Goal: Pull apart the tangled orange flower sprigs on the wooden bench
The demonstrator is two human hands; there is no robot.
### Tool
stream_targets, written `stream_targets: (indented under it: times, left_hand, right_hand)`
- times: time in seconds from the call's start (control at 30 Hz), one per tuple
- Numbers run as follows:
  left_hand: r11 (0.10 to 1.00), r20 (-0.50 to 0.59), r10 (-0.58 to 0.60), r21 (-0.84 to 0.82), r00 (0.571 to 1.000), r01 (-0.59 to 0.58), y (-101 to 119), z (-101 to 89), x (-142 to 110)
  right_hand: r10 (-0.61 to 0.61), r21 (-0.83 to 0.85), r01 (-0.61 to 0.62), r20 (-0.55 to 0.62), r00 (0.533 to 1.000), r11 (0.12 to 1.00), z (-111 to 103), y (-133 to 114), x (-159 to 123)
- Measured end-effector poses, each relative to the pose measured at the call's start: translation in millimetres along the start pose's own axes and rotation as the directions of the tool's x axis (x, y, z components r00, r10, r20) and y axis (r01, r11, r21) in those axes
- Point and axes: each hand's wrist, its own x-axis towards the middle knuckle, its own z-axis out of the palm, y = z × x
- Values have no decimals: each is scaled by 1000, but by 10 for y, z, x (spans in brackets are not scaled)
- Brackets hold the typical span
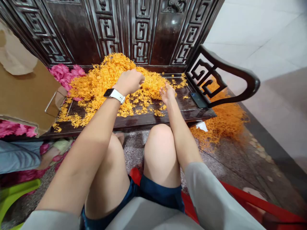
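Obs.: subj. seated facing a dark carved wood bench seat — all locs. below are ref'd to this seat.

L hand was palm-down on the orange floret heap, fingers curled in over the material; whether it was pinching anything, cannot tell. White-band smartwatch on L wrist. R hand was open, palm up, fingers spread, just beside the heap's front edge and nearest the loose florets — no grip seen.

Heap lay on the seat against the carved back panel, w/ scattered bits running toward the front edge. Pink floret pile touched the heap near the seat's L end; cardboard sheet leaned in over that end. Dark phone lay on the seat near its R end, just below the curved armrest. Second orange heap lay on the floor past the R end, w/ white paper scrap at its edge.

Below the L end: more pink florets, blue cloth, green plastic stool. Red plastic stool under subj., in front of the seat.
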Motion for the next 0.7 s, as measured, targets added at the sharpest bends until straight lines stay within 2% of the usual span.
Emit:
stream_targets:
  times: [0.1,0.23,0.4,0.5,0.6,0.7]
  left_hand:
    - [999,9,-36,-14,999,36,-148,80,-3]
    - [987,51,-140,-68,989,144,-310,194,21]
    - [957,54,-229,-168,972,235,-428,393,113]
    - [906,40,-285,-316,958,282,-414,506,198]
    - [827,58,-328,-465,943,316,-334,542,271]
    - [801,21,-300,-538,954,264,-215,529,317]
  right_hand:
    - [-104,1,104,26,994,995,62,37,-13]
    - [-107,-7,108,98,989,994,85,71,-75]
    - [-183,-78,207,236,954,975,167,15,-229]
    - [-202,-152,256,302,932,955,246,-26,-355]
    - [-252,-194,344,384,888,919,309,-24,-437]
    - [-307,-220,441,457,835,870,360,10,-443]
